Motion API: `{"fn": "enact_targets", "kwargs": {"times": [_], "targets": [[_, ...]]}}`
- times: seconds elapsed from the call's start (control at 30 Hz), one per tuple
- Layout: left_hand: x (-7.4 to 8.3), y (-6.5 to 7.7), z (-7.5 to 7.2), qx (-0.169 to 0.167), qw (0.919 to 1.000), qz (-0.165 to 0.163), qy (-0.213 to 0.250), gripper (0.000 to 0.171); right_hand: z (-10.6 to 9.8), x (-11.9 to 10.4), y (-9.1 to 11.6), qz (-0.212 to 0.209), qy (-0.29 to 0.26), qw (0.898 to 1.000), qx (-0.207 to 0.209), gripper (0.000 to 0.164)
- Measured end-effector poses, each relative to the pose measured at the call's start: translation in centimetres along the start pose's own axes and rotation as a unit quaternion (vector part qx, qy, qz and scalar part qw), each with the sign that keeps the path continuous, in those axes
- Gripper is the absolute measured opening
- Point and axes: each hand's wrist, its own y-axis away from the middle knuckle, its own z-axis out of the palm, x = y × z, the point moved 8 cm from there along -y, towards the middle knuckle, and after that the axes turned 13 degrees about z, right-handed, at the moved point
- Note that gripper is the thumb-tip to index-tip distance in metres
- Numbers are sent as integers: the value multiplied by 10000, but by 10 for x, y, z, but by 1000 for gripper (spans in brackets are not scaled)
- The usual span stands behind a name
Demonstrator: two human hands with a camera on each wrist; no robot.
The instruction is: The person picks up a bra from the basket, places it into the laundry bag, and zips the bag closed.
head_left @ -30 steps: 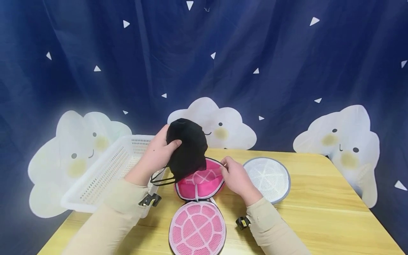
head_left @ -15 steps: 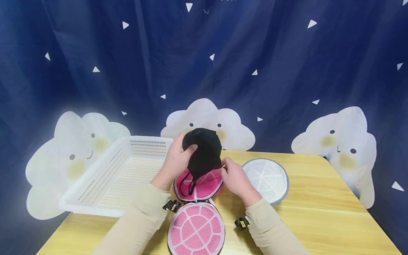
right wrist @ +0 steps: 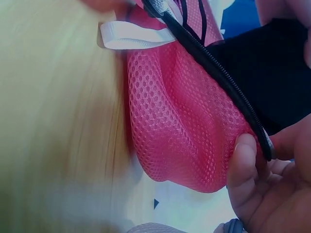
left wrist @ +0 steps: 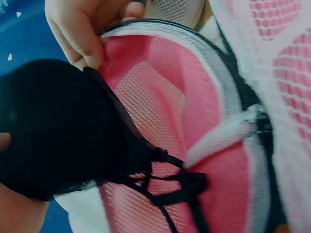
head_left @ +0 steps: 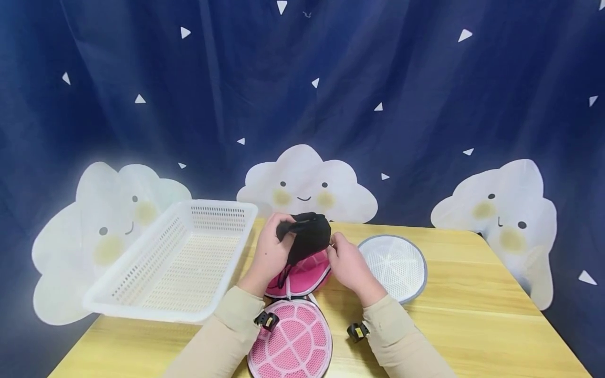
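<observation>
over the wooden tabletop (head_left: 472,294), our left hand (head_left: 271,249) grips the black garment (head_left: 312,239) at the open pink mesh bag (head_left: 302,286), our right hand (head_left: 348,261) pinching its zippered rim (right wrist: 228,80), which we'd best hold taut, straps (left wrist: 193,194) well clear.

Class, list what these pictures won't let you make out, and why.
Head view: part of the inside of the pink bag, behind the black cloth item.
Head view: the near rim of the round mesh panel, cut by the bottom edge.
Left wrist view: much of the left hand, beyond the left edge.
</observation>
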Motion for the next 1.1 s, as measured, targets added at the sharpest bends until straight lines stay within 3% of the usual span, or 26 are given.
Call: {"fn": "enact_targets", "kwargs": {"times": [0.13,0.43,0.83,1.1], "targets": [[-8,6,0,62,9998,38,199,30,1,0,0,56,-65,10000,-22,5],[-21,19,6,-210,9997,-118,-102,28,2,1,-1,120,-247,9996,-82,12],[-31,30,25,-1091,9924,-383,-419,30,2,-1,-1,-1,-415,9991,-77,9],[-38,30,34,-1585,9812,-592,-926,32,-2,-1,-1,17,-535,9986,1,6]]}}
